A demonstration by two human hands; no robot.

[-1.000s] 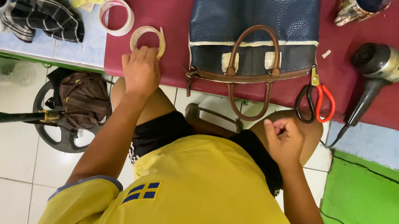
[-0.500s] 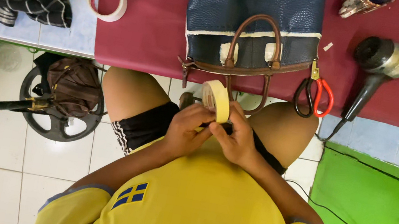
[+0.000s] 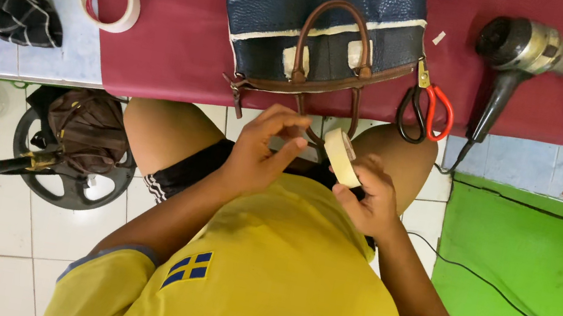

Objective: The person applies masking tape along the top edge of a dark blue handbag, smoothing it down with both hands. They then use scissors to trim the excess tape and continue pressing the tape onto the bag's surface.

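tape roll (image 3: pixel 340 157): matt cream paper
bag (image 3: pixel 321 18): navy pebbled leather-look, brown glossy handles
scissors (image 3: pixel 425 110): red plastic grips, metal blades
hairdryer (image 3: pixel 520 50): dark glossy plastic
table cover (image 3: pixel 177 47): maroon matt cloth

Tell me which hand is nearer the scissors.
Right. The right hand holds the tape roll just below the scissors; the left hand is farther left.

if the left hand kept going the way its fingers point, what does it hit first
Most likely the roll of masking tape held in the right hand. The left hand has its fingers aimed to the right, towards that roll, with a small gap between. Depth is hard to judge, so it might pass just above it.
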